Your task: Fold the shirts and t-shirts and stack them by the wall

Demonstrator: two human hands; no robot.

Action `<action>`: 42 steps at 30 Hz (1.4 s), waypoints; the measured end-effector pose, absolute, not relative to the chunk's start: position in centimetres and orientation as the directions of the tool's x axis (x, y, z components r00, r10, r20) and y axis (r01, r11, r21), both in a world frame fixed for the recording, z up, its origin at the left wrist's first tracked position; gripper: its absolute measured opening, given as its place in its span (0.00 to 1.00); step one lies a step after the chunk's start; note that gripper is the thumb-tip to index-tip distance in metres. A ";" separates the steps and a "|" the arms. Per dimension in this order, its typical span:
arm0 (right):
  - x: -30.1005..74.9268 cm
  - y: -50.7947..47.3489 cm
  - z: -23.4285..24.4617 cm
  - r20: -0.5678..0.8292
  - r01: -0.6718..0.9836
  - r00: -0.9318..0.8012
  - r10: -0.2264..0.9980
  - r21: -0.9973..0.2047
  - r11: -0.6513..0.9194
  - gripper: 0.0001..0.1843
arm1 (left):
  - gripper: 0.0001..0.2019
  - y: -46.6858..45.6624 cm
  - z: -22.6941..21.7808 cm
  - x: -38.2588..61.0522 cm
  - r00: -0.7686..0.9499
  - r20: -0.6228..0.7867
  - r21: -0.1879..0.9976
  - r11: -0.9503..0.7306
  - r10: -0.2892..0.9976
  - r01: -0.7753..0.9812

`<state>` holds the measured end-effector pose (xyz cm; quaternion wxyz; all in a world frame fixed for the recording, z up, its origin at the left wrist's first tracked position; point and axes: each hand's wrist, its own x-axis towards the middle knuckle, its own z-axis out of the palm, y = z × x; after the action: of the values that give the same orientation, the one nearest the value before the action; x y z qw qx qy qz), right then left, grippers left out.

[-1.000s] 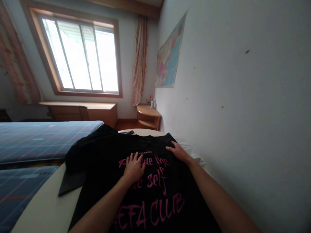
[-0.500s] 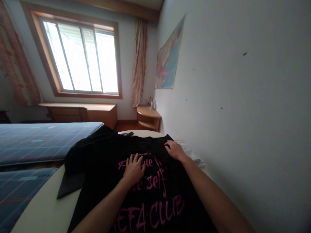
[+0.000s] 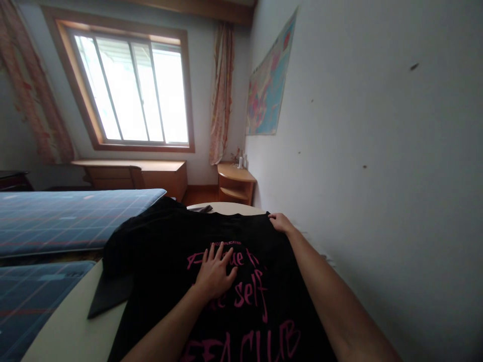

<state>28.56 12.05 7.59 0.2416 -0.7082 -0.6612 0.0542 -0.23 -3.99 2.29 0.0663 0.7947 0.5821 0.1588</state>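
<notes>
A black T-shirt (image 3: 166,246) with pink lettering lies spread over a round cream table (image 3: 71,327). My left hand (image 3: 215,274) rests flat on the print in the middle of the shirt, fingers spread. At the shirt's far right corner, by the shoulder, my right hand (image 3: 279,222) lies on the fabric; its fingers curl over the edge and I cannot see whether they grip it.
A white wall (image 3: 377,151) with a map (image 3: 267,85) runs close along the right. Two blue plaid mattresses (image 3: 68,216) lie to the left. A window (image 3: 132,93), a wooden desk (image 3: 132,173) and a corner shelf (image 3: 236,183) stand at the far end.
My right hand has slid from the upper part of the print out to the shirt's far right corner. My left hand stays flat on the lettering. The view has tilted slightly.
</notes>
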 end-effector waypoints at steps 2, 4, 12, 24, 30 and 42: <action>28.5 12.3 7.5 0.231 0.925 0.143 0.962 -0.377 -0.046 0.22 | 0.32 -3.9 2.3 -0.2 0.271 0.170 0.290 -0.311 0.947 0.905; 28.4 12.2 7.3 0.227 0.941 0.158 0.961 -0.330 -0.077 0.24 | 0.32 -3.9 2.2 -0.2 0.271 0.173 0.289 -0.312 0.947 0.905; 26.0 8.3 6.8 0.313 0.996 0.037 0.949 -0.090 -0.009 0.24 | 0.32 -3.8 2.1 -0.3 0.275 0.184 0.275 -0.318 0.944 0.907; 23.6 -1.8 4.7 0.224 0.970 -0.245 0.943 0.051 0.239 0.32 | 0.32 -3.3 1.5 -0.5 0.298 0.184 0.236 -0.337 0.937 0.912; 23.7 -5.7 4.1 0.337 0.930 -0.331 0.882 -0.041 0.365 0.24 | 0.29 -3.4 1.5 -0.5 0.318 0.247 0.226 -0.373 0.915 0.900; 30.2 -6.4 7.0 0.253 0.907 0.320 0.913 -0.361 -0.218 0.23 | 0.28 -4.2 4.3 6.3 0.610 0.196 0.277 -0.640 0.768 0.717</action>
<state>30.15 -6.38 7.04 0.2263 -0.7803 -0.5830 0.0070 6.33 -4.21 4.30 0.0857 0.8930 0.4157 0.1494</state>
